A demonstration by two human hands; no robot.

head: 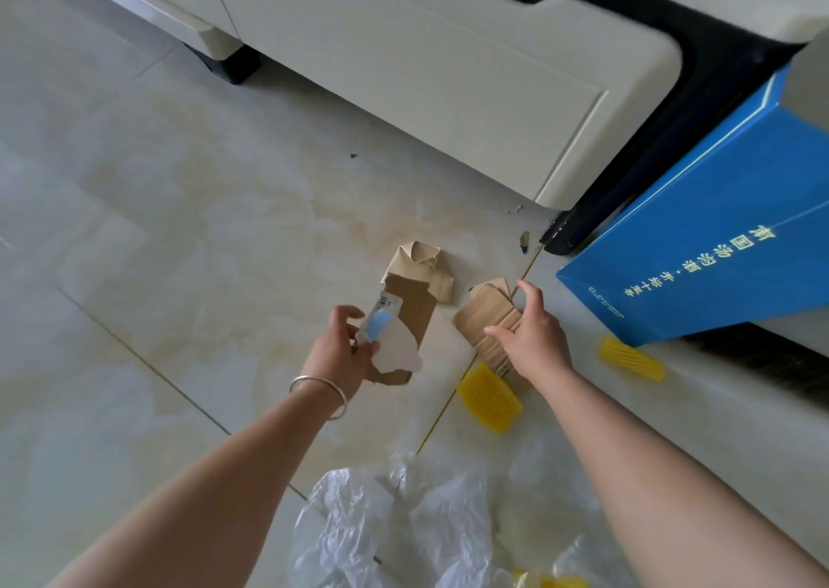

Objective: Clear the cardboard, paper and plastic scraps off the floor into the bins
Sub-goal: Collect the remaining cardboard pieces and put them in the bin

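Note:
My left hand (343, 349) grips a torn white paper scrap (394, 349) with a blue patch, held over a flat brown cardboard piece (415, 311) on the floor. A folded tan cardboard scrap (421, 264) lies just beyond it. My right hand (531, 332) reaches down with spread fingers onto a ribbed brown cardboard piece (482, 318); whether the fingers close on it is unclear. Two yellow ribbed plastic pieces (489, 401) (632, 358) lie on the tiles. Crumpled clear plastic film (403, 524) spreads near my feet.
A blue box (713, 246) with white lettering stands at the right against a cream cabinet (448, 94) with a black base. Small cardboard crumbs (524, 241) lie by the cabinet corner. Pale floor tiles (157, 228) stretch to the left.

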